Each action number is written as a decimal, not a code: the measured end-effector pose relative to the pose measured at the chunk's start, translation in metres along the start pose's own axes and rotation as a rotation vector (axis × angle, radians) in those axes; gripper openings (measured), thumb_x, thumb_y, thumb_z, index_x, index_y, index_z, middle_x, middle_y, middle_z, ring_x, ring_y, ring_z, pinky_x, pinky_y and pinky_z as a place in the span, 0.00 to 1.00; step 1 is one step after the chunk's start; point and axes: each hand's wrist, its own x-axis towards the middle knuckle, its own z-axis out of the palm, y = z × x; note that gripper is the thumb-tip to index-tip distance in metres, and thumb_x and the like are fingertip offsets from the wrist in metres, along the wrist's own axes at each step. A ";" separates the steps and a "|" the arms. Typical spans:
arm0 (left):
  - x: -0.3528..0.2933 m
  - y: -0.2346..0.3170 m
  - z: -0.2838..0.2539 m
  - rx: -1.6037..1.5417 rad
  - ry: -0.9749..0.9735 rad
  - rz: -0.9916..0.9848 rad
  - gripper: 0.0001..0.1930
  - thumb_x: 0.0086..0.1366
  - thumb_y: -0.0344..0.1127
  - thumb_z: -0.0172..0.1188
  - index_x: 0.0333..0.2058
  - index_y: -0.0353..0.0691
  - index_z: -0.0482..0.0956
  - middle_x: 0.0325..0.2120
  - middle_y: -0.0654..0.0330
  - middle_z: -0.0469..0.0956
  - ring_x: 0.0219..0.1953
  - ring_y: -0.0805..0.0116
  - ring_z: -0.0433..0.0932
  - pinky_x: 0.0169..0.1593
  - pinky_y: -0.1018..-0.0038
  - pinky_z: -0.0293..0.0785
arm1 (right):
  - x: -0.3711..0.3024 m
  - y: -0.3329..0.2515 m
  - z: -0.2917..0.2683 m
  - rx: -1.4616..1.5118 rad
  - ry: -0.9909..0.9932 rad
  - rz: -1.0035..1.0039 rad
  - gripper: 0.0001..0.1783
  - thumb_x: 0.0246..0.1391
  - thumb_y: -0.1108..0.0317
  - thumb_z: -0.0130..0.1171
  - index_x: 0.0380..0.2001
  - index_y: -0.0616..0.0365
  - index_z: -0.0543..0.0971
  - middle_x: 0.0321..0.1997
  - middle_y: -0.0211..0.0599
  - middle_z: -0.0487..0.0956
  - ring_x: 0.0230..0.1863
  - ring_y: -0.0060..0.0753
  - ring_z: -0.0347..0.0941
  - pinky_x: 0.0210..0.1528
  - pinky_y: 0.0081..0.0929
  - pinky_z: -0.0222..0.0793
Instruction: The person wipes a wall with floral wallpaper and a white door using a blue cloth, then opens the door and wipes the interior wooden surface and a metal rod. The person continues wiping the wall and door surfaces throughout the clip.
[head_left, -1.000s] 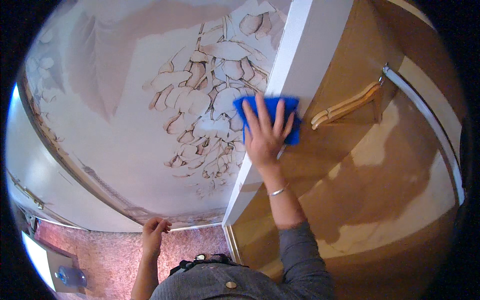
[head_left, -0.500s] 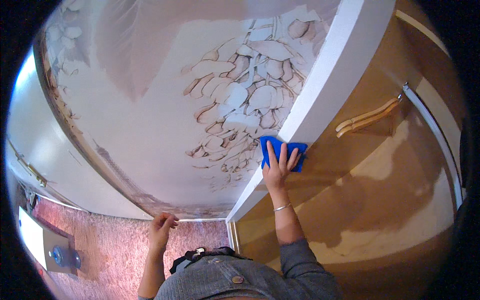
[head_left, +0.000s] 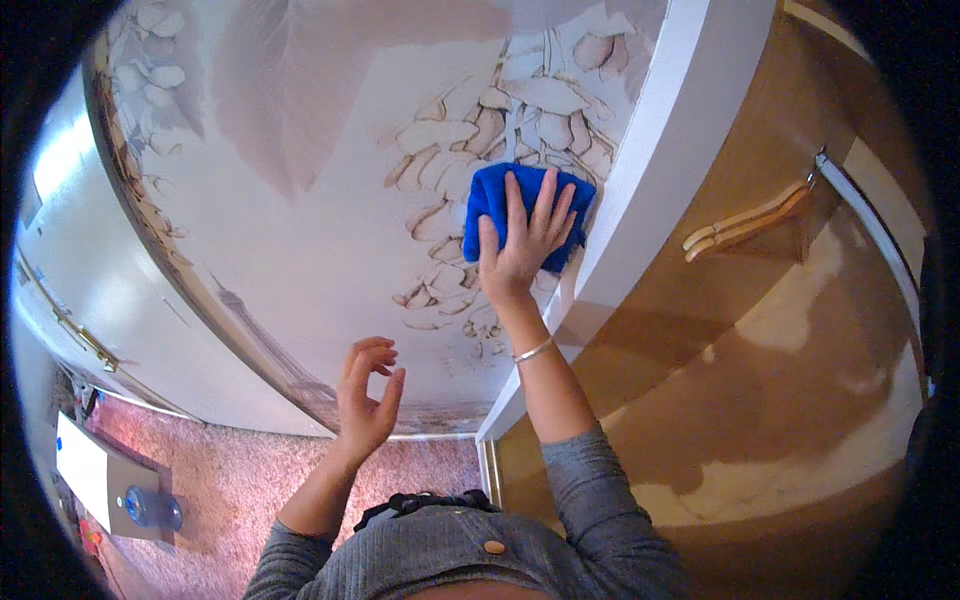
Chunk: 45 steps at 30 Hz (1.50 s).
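At the bottom of the frame, a person in a grey top (head_left: pixel 470 560) raises both arms toward a wall. The left hand (head_left: pixel 367 395) hangs free at lower centre, fingers loosely curled, thumb and forefinger nearly meeting, holding nothing. Above it, right of centre, the right hand (head_left: pixel 522 240) lies flat with fingers spread on a folded blue cloth (head_left: pixel 500 200), pressing it against the wall (head_left: pixel 330 230), which is pale with a printed pattern of brown-edged leaves. A thin bracelet (head_left: pixel 533 350) circles that wrist. The cloth sits just beside a white frame (head_left: pixel 660 170) that runs diagonally from upper right to lower centre. Right of the frame, a brown panel (head_left: pixel 800 380) carries a pale wooden handle (head_left: pixel 745 225). At lower left, pink carpet (head_left: pixel 240 480) covers the floor, where a bottle (head_left: pixel 150 508) stands on a small grey surface.
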 end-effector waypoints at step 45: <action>-0.052 -0.104 -0.173 0.399 0.373 -0.231 0.16 0.56 0.22 0.64 0.44 0.35 0.75 0.52 0.48 0.72 0.48 0.56 0.76 0.46 0.67 0.76 | -0.057 -0.085 0.117 -0.143 0.009 -0.140 0.33 0.64 0.48 0.51 0.70 0.44 0.65 0.78 0.45 0.52 0.78 0.64 0.38 0.72 0.67 0.31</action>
